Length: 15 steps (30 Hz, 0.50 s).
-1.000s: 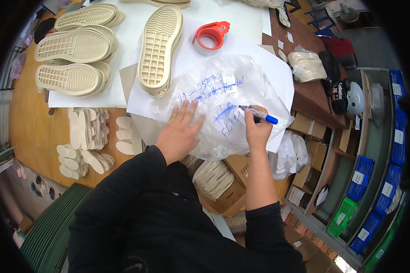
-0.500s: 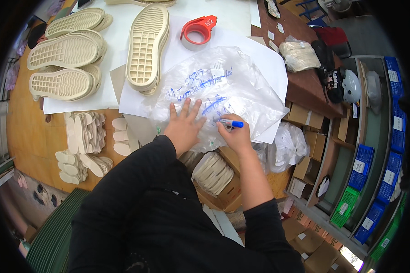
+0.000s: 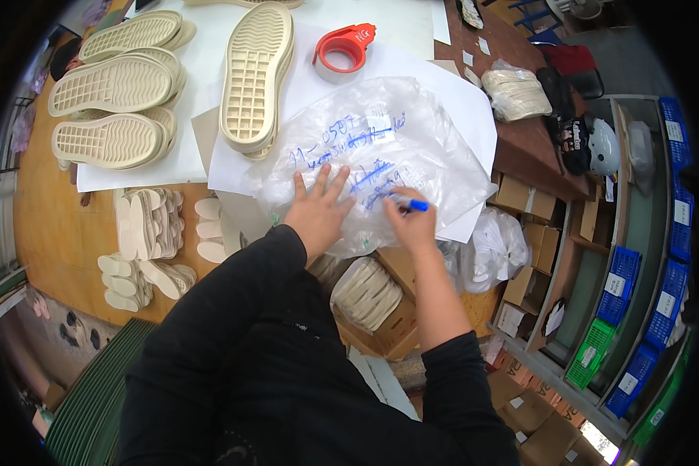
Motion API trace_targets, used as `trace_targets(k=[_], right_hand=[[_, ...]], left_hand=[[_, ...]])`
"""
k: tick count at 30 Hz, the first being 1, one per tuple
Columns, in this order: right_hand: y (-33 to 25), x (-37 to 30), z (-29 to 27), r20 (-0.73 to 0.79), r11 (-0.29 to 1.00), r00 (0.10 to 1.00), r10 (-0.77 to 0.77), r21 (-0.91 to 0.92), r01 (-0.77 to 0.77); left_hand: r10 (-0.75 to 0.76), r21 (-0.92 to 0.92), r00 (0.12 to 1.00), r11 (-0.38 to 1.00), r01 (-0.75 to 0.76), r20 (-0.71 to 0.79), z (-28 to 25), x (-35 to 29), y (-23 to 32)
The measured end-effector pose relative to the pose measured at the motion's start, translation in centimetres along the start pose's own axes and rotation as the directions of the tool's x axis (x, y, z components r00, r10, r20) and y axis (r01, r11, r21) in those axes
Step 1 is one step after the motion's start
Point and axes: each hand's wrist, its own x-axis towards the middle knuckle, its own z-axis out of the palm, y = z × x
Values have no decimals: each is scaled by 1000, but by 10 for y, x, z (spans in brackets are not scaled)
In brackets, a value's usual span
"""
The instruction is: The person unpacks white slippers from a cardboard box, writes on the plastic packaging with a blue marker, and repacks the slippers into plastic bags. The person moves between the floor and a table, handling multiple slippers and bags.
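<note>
A clear plastic bag (image 3: 443, 147) with blue handwriting, some of it struck through, lies flattened over white paper (image 3: 474, 116). On its left part my left hand (image 3: 320, 211) rests flat, fingers spread. My right hand (image 3: 412, 221) grips a blue-and-white marker pen (image 3: 408, 203), its tip side toward the lowest line of writing. Beyond the bag stands a red tape dispenser (image 3: 344, 51) with a roll of tape. Left of it lies a stacked pair of cream shoe soles (image 3: 255, 78).
More cream soles (image 3: 115, 140) are stacked at the far left, with thin insoles (image 3: 149, 224) below them. An open carton (image 3: 396, 326) of soles stands against the table by my body. To the right are a knotted white bag (image 3: 493, 248) and shelving with blue bins (image 3: 620, 283).
My right hand has shifted slightly right with the marker, along the lowest written line. My left hand stays spread on the bag. The whole view has shifted a little.
</note>
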Motion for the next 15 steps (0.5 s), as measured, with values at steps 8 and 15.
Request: trace_targets(k=[8,15], right_hand=[[1,24,-6,-84,991,994,-70,-122,60],[-18,32,-12,-181,999,983,-33,-14,31]], left_hand=[[11,-16,1000,1000,-11,-23,1,0,-2],[-1,3,1000,1000,1,-20,-3,1,-3]])
